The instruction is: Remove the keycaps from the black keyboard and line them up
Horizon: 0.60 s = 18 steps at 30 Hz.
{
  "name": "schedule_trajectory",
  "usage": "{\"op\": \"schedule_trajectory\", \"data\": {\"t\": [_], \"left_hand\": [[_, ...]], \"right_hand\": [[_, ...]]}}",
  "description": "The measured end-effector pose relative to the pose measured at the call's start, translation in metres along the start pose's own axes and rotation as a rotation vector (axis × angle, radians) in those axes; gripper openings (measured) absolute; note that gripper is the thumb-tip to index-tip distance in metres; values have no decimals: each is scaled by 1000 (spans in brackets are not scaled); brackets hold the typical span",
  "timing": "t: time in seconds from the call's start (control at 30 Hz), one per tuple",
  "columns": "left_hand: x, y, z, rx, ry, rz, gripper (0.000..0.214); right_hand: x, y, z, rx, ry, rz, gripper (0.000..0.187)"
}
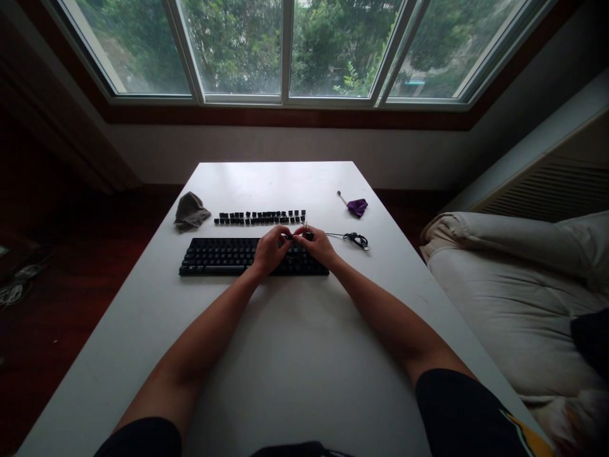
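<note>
A black keyboard (216,254) lies across the white table, its right part partly covered by my hands. My left hand (271,249) is closed in a pinch above it, with a small dark keycap (290,237) at the fingertips. Close beside it, my right hand (320,245) is closed on a small tool with thin wire ends, which looks like a keycap puller (306,225). The fingertips of both hands nearly meet. Behind the keyboard stand two rows of loose black keycaps (259,218).
A grey cloth (191,211) sits at the table's left edge. Toward the right are a purple cloth (357,207), a thin brush (341,197) and a coiled black cable (356,239). A pale sofa (504,285) stands right of the white table (276,181); windows are beyond.
</note>
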<state>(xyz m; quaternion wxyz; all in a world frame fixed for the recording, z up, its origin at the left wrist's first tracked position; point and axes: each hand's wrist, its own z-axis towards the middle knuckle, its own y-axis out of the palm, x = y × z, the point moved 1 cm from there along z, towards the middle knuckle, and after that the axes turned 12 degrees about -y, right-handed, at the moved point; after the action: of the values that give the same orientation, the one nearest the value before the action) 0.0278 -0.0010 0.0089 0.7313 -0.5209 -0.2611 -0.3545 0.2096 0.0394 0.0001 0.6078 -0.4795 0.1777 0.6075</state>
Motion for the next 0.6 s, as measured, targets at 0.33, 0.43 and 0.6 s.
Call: {"op": "schedule_trajectory", "data": {"t": [0.33, 0.43, 0.6], "left_hand": [[-6, 7, 0, -87, 64, 225, 16], [-7, 9, 0, -137, 100, 311, 16], [-9, 11, -1, -166, 109, 355, 16]], "right_hand": [[32, -34, 23, 146, 82, -170, 38], [57, -51, 36, 140, 165, -348, 33], [86, -65, 57, -34, 256, -576, 26]]}}
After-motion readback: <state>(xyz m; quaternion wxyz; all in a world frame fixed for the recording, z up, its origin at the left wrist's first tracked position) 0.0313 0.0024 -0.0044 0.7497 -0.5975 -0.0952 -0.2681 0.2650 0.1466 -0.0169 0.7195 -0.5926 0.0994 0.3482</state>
